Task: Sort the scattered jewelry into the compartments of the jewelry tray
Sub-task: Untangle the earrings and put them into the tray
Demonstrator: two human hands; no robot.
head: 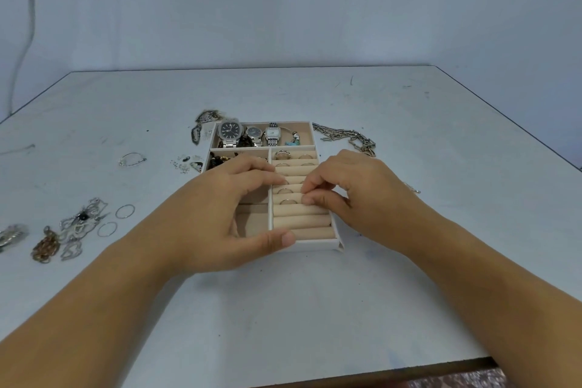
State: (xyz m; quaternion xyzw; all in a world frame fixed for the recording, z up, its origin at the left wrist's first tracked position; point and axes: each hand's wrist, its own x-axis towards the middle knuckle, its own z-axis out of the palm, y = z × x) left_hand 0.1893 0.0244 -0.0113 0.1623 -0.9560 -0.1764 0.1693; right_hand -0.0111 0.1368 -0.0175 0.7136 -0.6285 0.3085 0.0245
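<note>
**Item:** jewelry tray (pixel 315 244), white walls, beige lining, at the centre of the counter (pixel 283 309)
- Far compartment, 12 o'clock: three watches (pixel 231 131) and a small turquoise piece.
- Bank on the 3 o'clock side: ring rolls (pixel 302 220). Several rings (pixel 286 201) are seated in the far and middle slots; the near slots are unfilled.

**Left hand** (pixel 226 198): grip spread, thumb on the tray's near wall at 6 o'clock, straight fingers laid across to the rolls. It reads as steadying the tray.

**Right hand** (pixel 356 186): grip pressed together, fingertips (pixel 310 200) meeting at a middle slot between two rolls. Whether a ring sits in the pinch cannot be told. The likely step is seating one.

**Unsorted stock, placed from the tray**
- 8 o'clock: two thin hoops (pixel 125 211) and a tangle of silver chains (pixel 78 224).
- 10 o'clock: a wire bangle (pixel 132 158).
- 1 o'clock: a link chain (pixel 346 135), just beside the tray.

**Handling, judged**
- Rings: light, rigid and smooth, so apt to slip or roll. Take one by the band's edge between two fingertips and push it edge-on into the slot, where the soft rolls should yield and clamp.
- Hoops: thin and probably easy to bend. Lift, do not drag.
- Chains: limp and snag-prone. Gather from the middle of the heap, since one strand pulled may bring the rest.
- Link chain: looks heavier; lift it bunched
</note>
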